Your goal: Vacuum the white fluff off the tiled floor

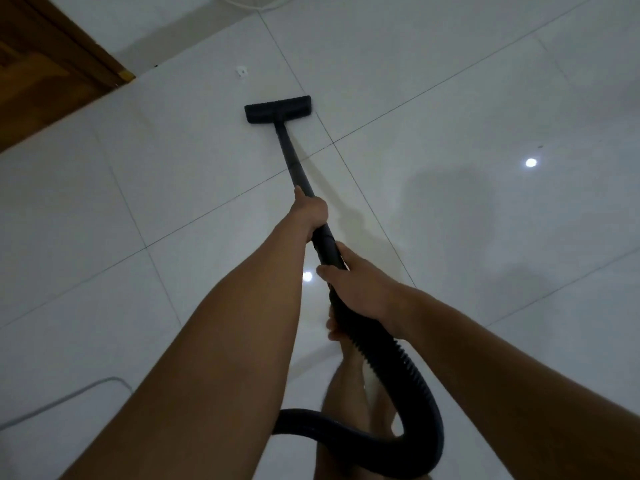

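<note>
A black vacuum wand point(289, 152) runs away from me to a flat black floor head point(277, 109) resting on the white tiled floor point(450, 98). My left hand point(310, 211) grips the wand partway down. My right hand point(356, 289) holds the wand's lower end where the ribbed black hose point(408, 375) joins. A small piece of white fluff point(241, 71) lies on the tile just beyond the floor head, slightly to its left, a short gap from it.
A brown wooden door point(45, 64) stands at the far left. A grey cable point(62, 398) lies on the floor at lower left. The hose loops behind my legs point(349, 393). A white rounded base point(256, 0) shows at the top edge.
</note>
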Tool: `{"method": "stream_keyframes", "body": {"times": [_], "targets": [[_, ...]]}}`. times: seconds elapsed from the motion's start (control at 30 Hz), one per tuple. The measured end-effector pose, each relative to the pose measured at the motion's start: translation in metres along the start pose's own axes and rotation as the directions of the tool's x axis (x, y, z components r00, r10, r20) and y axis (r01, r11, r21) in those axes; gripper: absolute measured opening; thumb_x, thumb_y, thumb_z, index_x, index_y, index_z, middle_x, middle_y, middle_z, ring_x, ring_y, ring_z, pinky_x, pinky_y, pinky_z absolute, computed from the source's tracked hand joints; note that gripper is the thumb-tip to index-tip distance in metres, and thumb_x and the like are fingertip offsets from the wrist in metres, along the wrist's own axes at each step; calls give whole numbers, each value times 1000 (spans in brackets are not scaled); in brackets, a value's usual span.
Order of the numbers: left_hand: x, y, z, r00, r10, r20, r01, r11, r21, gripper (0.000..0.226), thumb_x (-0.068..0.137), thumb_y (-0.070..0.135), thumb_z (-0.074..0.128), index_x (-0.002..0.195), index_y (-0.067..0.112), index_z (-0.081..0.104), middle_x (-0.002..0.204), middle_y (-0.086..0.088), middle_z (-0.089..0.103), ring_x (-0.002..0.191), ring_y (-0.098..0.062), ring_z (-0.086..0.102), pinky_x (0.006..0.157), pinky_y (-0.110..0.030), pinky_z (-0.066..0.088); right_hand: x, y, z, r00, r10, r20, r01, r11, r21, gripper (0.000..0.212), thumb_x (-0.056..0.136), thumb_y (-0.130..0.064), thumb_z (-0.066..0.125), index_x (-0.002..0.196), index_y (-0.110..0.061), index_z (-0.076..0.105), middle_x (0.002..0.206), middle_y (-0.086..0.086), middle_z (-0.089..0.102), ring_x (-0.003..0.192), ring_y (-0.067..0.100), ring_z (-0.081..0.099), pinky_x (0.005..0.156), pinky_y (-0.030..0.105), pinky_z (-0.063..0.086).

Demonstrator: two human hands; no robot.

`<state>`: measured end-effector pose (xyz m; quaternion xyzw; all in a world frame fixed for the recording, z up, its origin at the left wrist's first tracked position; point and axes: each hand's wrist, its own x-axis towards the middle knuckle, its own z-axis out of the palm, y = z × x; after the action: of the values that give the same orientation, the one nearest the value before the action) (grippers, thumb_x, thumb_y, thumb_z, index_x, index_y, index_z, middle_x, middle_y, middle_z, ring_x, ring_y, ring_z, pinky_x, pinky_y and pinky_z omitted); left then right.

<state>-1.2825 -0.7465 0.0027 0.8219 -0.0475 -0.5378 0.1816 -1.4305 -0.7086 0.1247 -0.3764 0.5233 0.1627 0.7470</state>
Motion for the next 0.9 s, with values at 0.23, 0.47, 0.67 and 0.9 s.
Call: {"method": "stream_keyframes", "body": {"times": [0.23, 0.47, 0.67, 0.9], "targets": [[-23, -68, 6, 1000, -23, 16, 25, 995, -96, 69, 102, 18, 33, 158, 38, 0, 141, -16, 49, 116, -34, 59, 98, -48, 54, -7, 59, 32, 999, 30, 25, -29, 998, -63, 49, 106, -35, 45, 144, -59, 27, 72, 15, 66, 52, 20, 65, 62, 38, 61], [-59, -109, 43, 998, -47, 32, 51, 984, -172, 72, 103, 20, 33, 157, 41, -9, 136, -16, 55, 112, -30, 62, 99, -46, 53, -38, 108, 22, 998, 68, -16, -70, 983, -171, 53, 108, -32, 41, 153, -51, 21, 111, 20, 59, 39, 15, 58, 44, 29, 53], [-49, -134, 57, 999, -17, 29, 22, 979, -203, 70, 103, 24, 31, 157, 43, -9, 144, -15, 50, 114, -31, 61, 100, -46, 52, -29, 138, 18, 1000, 31, 0, -31, 986, -165, 52, 108, -36, 43, 152, -51, 19, 93, 17, 60, 30, 12, 54, 39, 25, 49], [-16, -143, 59, 1000, 14, 17, -10, 981, -193, 68, 104, 31, 31, 156, 45, -10, 146, -15, 48, 122, -34, 57, 103, -48, 50, 4, 150, 21, 998, -63, 1, 61, 956, -285, 55, 108, -42, 38, 153, -57, 10, 91, 16, 68, 40, 11, 59, 42, 24, 50]]}}
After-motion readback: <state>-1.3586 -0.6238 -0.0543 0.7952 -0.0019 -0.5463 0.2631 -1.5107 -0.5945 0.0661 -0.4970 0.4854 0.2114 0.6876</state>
